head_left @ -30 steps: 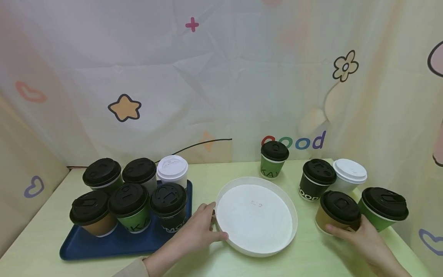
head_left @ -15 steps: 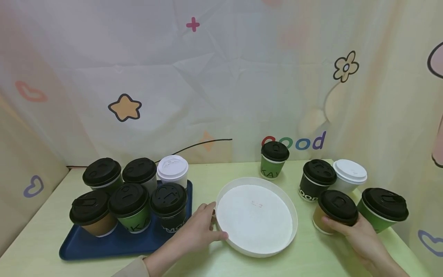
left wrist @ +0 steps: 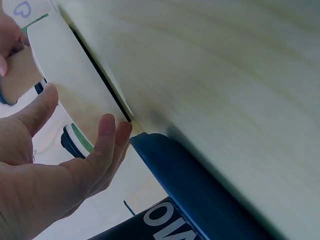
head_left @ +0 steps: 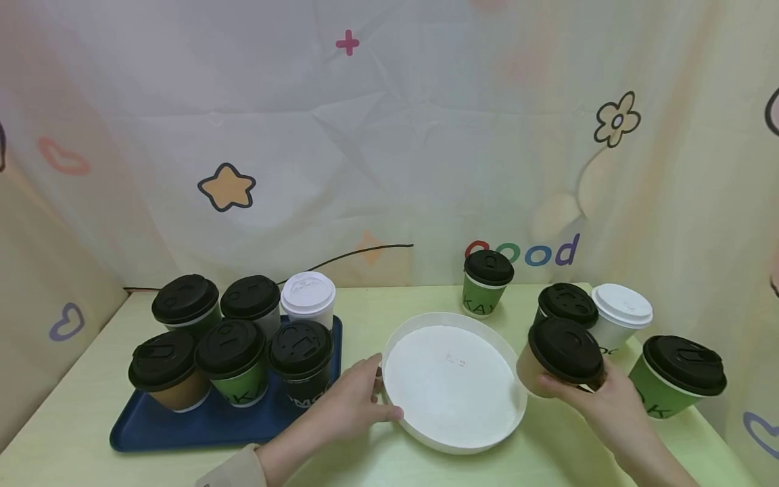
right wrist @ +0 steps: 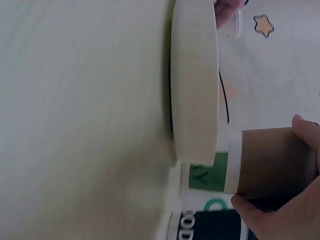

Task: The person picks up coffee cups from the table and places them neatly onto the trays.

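My right hand (head_left: 615, 412) grips a brown paper coffee cup (head_left: 534, 370) with a black lid, held slightly tilted in the air by the right rim of a round white tray (head_left: 453, 392). In the right wrist view, thumb and fingers wrap the cup's brown wall (right wrist: 277, 160). My left hand (head_left: 349, 402) touches the tray's left side with spread thumb and fingers. The left wrist view shows its fingertips (left wrist: 106, 125) against the tray's outer wall (left wrist: 75, 75). Nothing stands on the tray.
Left, a blue tray (head_left: 182, 433) bears several lidded cups. Behind the white tray stands a small green cup (head_left: 481, 295). At right are a black-lidded cup (head_left: 567, 304), a white cup (head_left: 617, 314) and a larger green cup (head_left: 660, 389). A printed curtain (head_left: 389, 135) hangs behind.
My right hand has lifted the brown cup off the table and carried it left toward the white tray. The left hand stays at the tray's side. The head view shifts slightly.
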`<state>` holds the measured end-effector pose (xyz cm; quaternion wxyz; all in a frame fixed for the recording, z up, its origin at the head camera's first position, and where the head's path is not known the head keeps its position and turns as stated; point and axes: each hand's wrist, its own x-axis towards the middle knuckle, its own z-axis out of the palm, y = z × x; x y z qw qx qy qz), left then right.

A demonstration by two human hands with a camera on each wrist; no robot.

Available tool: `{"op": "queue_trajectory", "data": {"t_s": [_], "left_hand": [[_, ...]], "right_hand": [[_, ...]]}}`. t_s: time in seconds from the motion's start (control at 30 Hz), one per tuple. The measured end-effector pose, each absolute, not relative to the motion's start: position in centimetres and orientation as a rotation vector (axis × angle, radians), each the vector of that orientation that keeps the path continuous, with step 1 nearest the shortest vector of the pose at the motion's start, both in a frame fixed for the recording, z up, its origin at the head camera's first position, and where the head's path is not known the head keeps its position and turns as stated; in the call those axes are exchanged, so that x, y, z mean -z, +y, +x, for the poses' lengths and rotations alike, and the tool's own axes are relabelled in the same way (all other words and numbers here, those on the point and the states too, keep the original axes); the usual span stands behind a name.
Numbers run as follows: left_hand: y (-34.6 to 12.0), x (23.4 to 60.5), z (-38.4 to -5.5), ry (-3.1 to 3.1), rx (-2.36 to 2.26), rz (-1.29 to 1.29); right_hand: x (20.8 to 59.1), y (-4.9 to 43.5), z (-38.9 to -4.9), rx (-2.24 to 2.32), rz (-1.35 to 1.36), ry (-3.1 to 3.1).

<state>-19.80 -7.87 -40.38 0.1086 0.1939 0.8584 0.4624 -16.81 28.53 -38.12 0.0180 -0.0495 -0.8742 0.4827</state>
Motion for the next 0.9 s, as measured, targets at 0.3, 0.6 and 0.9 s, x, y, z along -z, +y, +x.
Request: {"op": "queue_trajectory", "data": {"t_s": [0.3, 0.6, 0.9], "left_hand": [[-8.0, 40.5, -19.9, 2.519, -1.349, 0.555], [-8.1, 40.4, -20.0, 2.511, -1.365, 0.598], [-8.1, 40.3, -20.1, 2.513, -1.342, 0.556]], "right_hand": [[37.9, 22.9, -18.2, -1.681, 0.188, -2.699], [38.2, 19.6, -20.8, -1.815, 0.284, -2.732], [39.1, 17.4, -22.4, -1.639, 0.286, -2.776]]}}
